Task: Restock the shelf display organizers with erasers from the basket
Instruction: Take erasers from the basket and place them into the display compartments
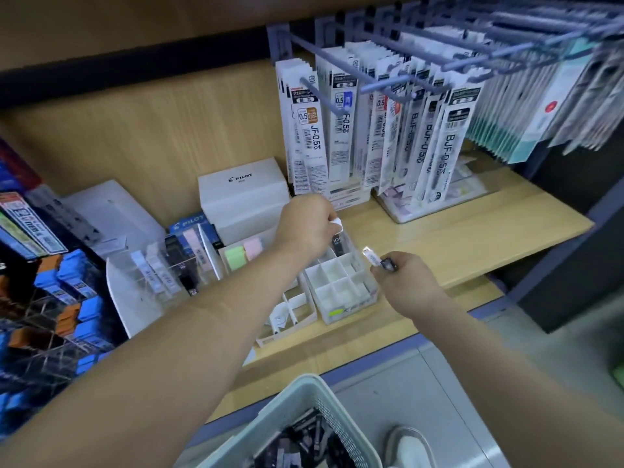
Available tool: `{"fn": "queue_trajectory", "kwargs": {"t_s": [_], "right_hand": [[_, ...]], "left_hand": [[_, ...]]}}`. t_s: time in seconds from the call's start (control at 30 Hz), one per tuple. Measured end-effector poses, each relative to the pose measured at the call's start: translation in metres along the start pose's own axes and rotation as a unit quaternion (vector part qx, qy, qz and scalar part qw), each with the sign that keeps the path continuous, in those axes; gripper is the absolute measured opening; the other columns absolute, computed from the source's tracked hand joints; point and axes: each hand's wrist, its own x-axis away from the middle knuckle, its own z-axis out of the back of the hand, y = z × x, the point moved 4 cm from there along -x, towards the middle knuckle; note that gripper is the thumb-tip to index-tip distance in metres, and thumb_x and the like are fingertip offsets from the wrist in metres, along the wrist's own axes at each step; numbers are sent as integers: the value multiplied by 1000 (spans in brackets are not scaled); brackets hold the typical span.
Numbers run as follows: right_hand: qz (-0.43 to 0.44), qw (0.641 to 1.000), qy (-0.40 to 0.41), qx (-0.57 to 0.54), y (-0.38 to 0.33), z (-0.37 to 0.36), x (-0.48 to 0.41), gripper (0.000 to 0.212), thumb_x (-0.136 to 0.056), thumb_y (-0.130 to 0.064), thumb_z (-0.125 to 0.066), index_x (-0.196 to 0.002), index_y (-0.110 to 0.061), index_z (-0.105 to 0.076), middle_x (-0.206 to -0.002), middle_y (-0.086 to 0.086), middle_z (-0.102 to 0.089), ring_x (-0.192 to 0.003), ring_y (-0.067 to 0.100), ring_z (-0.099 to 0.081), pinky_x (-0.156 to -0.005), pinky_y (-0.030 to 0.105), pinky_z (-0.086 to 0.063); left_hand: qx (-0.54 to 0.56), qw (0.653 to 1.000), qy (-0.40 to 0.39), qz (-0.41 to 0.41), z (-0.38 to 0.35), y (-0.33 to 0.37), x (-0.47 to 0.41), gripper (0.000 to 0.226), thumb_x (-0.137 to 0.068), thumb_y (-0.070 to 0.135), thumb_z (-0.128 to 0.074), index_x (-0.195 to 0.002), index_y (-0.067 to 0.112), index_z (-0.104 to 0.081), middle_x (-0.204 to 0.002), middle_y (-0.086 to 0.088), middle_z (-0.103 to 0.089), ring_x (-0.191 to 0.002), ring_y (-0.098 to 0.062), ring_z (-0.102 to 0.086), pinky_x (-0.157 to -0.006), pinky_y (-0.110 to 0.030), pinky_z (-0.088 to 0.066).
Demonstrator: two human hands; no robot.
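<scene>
A white divided organizer [341, 292] with empty cells stands on the wooden shelf [472, 238]. My left hand [307, 228] reaches over its back row and pinches a white-tipped eraser [337, 225] above a black one standing in a cell. My right hand [405, 282] hovers at the organizer's right side, gripping a black-sleeved eraser [378, 260] with its white end pointing left. The pale green basket [297, 410], low in the view, holds several dark erasers.
A second white organizer [290, 315] sits to the left. Clear bins hold pastel erasers [243, 253] and stick erasers [158, 275]. A Pilot box [243, 190] stands behind. Refill packs [388, 130] hang on hooks above. Lead cases fill the left rack [60, 292].
</scene>
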Motion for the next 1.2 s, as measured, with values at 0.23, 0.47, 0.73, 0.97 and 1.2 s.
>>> {"fn": "queue_trajectory", "kwargs": {"t_s": [0.23, 0.47, 0.73, 0.97, 1.2], "right_hand": [[42, 996, 29, 72, 3, -3, 2, 29, -97, -15, -48, -68, -14, -45, -62, 3, -44, -53, 19, -36, -47, 28, -30], [91, 968, 59, 227, -5, -6, 6, 8, -94, -10, -50, -89, -16, -48, -93, 2, -40, -68, 23, -46, -61, 30, -37], [90, 971, 79, 206, -2, 3, 1, 28, -96, -13, -49, -69, -17, -43, -85, 6, -44, -64, 21, -42, -52, 27, -29], [88, 975, 74, 189, 0, 2, -2, 37, -95, -11, -48, -61, -20, -38, -70, 4, -41, -56, 15, -35, -47, 27, -21], [93, 976, 76, 182, -2, 4, 0, 21, -96, -11, -50, -75, -10, -53, -64, 0, -44, -59, 20, -41, -47, 27, -25]], "left_hand": [[-68, 996, -8, -49, -6, 2, -5, 13, -85, 25, -67, -95, 18, -64, -97, -6, -67, -93, -28, -59, -76, -31, -47], [-148, 983, -30, -102, -9, 11, -6, 20, -91, 25, -59, -101, 11, -67, -101, -10, -63, -96, -31, -59, -75, -32, -46], [-138, 982, -26, -124, -8, 10, 0, 13, -87, 19, -62, -98, 19, -68, -101, -5, -59, -100, -28, -56, -78, -34, -49], [-122, 976, -61, -173, -11, 11, 9, 14, -86, 22, -62, -99, 16, -65, -101, -4, -59, -104, -24, -50, -84, -34, -45], [-5, 998, -27, -51, -4, 5, 7, 7, -85, 22, -67, -91, 20, -70, -90, 0, -70, -90, -20, -62, -81, -30, -50]]}}
